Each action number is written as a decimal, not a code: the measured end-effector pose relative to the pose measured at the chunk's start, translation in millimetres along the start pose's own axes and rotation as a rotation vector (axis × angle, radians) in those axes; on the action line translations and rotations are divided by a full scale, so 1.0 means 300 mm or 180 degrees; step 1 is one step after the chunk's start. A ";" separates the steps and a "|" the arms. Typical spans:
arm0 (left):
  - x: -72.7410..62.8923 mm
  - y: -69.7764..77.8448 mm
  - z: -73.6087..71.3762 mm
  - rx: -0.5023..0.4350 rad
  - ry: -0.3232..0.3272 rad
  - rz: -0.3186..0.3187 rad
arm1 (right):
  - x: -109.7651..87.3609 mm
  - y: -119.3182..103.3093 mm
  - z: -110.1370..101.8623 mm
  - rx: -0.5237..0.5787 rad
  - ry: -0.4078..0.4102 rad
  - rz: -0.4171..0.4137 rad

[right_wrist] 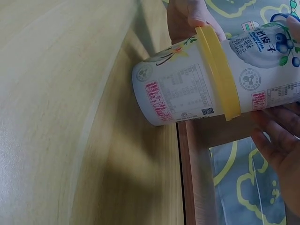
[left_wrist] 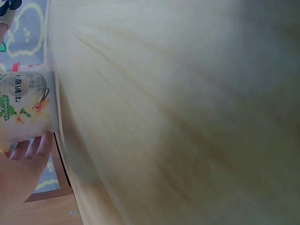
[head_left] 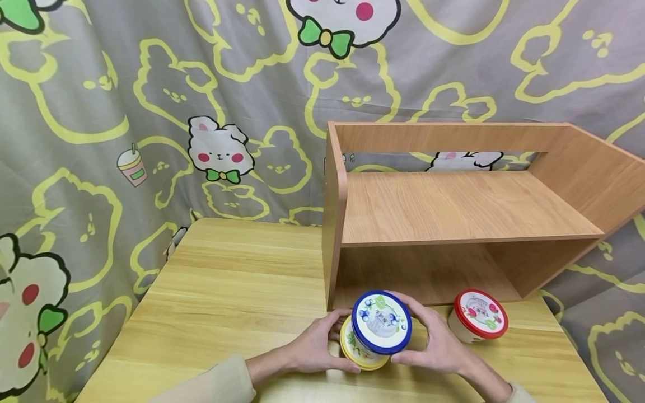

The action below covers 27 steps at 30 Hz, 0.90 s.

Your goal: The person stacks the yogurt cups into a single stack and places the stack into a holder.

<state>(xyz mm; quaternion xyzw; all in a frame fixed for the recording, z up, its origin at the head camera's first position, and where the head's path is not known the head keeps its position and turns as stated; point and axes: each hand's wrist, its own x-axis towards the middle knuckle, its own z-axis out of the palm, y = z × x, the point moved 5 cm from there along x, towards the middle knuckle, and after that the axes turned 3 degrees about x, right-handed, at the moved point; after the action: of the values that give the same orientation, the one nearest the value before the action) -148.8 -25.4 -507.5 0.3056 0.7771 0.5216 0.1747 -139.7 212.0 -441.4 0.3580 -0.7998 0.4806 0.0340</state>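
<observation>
A blue-lidded yogurt tub (head_left: 381, 322) with blueberries on its label sits on the lid of a yellow-lidded yogurt tub (head_left: 359, 357). The lower tub stands on the table, its white side and flower print (left_wrist: 28, 108) facing the left wrist camera. My left hand (head_left: 316, 344) holds the yellow-lidded tub from the left, thumb in front and fingers behind. From the right, my right hand (head_left: 437, 338) grips the blue-lidded tub between thumb and fingers. In the right wrist view the yellow lid (right_wrist: 218, 70) meets the base of the upper tub.
A red-lidded tub (head_left: 478, 316) stands right of my right hand, in front of the shelf. The two-level wooden shelf (head_left: 468, 207) rises behind the tubs. The wooden table (head_left: 227, 280) extends to the left, and a patterned curtain (head_left: 272, 112) hangs behind.
</observation>
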 end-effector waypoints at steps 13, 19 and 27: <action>-0.001 -0.003 0.000 0.0000 0.0017 0.0014 | 0.002 0.000 0.019 -0.0012 -0.0017 0.0081; -0.002 -0.003 0.002 -0.0045 0.0022 -0.0026 | 0.004 -0.005 0.027 0.0066 -0.0040 -0.0008; -0.003 -0.002 0.000 -0.0018 0.0014 0.0006 | 0.002 -0.005 0.025 -0.0016 -0.0045 0.0000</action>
<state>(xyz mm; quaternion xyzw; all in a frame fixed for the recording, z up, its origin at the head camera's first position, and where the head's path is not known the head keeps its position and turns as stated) -148.4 -26.3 -508.1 0.3047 0.7758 0.5247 0.1733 -137.1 205.2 -443.9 0.3613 -0.8012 0.4761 0.0293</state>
